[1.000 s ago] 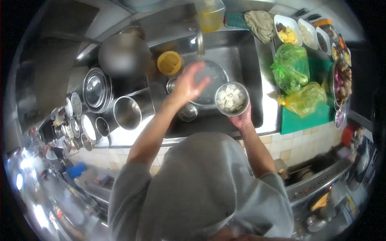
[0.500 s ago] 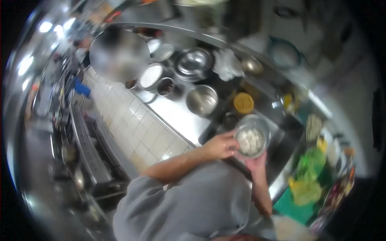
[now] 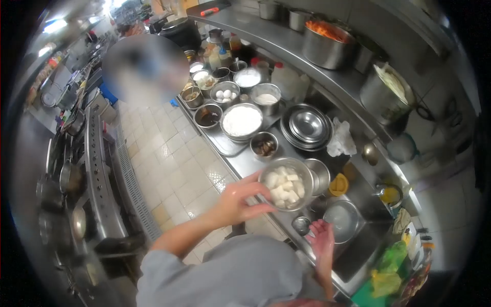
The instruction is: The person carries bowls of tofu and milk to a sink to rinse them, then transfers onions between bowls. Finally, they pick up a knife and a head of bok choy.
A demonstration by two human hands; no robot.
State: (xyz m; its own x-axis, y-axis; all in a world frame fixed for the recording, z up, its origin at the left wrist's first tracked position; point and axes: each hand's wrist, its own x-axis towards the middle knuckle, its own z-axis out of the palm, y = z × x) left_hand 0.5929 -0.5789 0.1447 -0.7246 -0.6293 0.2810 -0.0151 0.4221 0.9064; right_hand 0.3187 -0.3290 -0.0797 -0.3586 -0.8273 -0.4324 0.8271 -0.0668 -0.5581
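My left hand (image 3: 240, 202) grips the rim of a steel bowl (image 3: 309, 190) on its left side, thumb below. White chunks (image 3: 286, 188), some cut as cubes, fill the bowl; their kind I cannot make out. The bowl is held up over the counter's edge, partly covering an empty-looking steel pot (image 3: 321, 176) behind it. Lower right, my right hand (image 3: 322, 236) is empty, palm up with fingers loosely curled apart. It is beside a bowl of cloudy liquid (image 3: 341, 221) in the sink and close to a small steel cup (image 3: 301, 225).
Stacked steel plates (image 3: 308, 126), a bowl of white powder (image 3: 242, 122), a pot of dark pieces (image 3: 264, 145) and a bowl of eggs (image 3: 224, 94) stand along the counter. A yellow lid (image 3: 338, 185) lies by the sink (image 3: 353, 261). A blurred person (image 3: 146, 69) stands far left.
My right hand has let go of the bowl of white chunks. My left hand has carried it leftward, away from the sink. The view has shifted, showing more of the counter and shelf.
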